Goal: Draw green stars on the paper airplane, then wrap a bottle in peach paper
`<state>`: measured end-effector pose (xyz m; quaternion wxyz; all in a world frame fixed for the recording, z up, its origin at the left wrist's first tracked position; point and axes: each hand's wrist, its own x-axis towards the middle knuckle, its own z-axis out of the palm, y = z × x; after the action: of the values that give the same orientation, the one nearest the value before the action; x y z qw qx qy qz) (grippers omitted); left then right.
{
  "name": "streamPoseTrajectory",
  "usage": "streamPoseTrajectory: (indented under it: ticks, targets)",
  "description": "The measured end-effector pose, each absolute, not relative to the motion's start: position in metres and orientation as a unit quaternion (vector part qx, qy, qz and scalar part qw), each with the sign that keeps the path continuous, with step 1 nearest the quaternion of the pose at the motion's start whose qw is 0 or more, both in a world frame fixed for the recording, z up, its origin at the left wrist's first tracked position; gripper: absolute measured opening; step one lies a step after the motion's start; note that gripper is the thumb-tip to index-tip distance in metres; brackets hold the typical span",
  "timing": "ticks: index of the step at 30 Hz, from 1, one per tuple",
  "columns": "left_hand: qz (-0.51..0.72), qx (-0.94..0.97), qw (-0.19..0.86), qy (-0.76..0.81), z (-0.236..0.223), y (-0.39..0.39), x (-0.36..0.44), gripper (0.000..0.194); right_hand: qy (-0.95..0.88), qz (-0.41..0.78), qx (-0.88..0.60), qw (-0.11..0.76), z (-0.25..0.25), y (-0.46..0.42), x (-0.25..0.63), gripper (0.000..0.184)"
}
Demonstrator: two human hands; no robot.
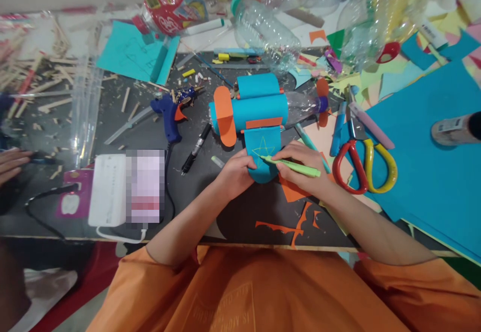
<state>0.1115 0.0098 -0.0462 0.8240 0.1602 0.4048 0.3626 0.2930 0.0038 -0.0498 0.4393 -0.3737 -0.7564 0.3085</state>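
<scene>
A model plane made from a plastic bottle (302, 105) wrapped in blue paper lies on its side across the dark table. Orange paper strips form its tail, and an orange propeller sits at the purple cap. My left hand (236, 174) pinches the edge of the near blue paper wing (265, 139), thumb on top. In my right hand (300, 164) is a light green marker (300, 167), its tip touching the wing by a drawn star outline. A small marker cap (217, 161) and a black pen (196, 148) lie left of the plane.
A blue glue gun (169, 114) with its cord lies to the left, near a white power bank (107, 190) and a pixelated phone. Red-and-yellow-handled scissors (356, 146) rest at right beside large blue sheets (424, 172). Bottles line the back; a person's hand (13, 164) is at far left.
</scene>
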Motion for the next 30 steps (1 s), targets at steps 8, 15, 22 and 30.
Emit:
streamPoseTrajectory:
  ticks: [8, 15, 22, 30]
  targets:
    - [0.356, 0.164, 0.814, 0.429, -0.0469, 0.0095, 0.1111, 0.019, -0.740, 0.329, -0.396, 0.432, -0.0506, 0.0029, 0.2946, 0.025]
    - [0.355, 0.157, 0.813, 0.435, -0.0455, 0.0095, 0.1109, 0.018, -0.729, 0.332, -0.408, 0.437, -0.0487, 0.0028, 0.2976, 0.022]
    - [0.353, 0.186, 0.819, 0.413, -0.0483, 0.0099, 0.1104, 0.022, -0.713, 0.357, -0.425, 0.429, -0.0455, 0.0040, 0.2982, 0.019]
    - [0.356, 0.161, 0.817, 0.423, -0.0479, 0.0087, 0.1102, 0.021, -0.588, 0.445, -0.474, 0.481, -0.0446, 0.0065, 0.3014, 0.012]
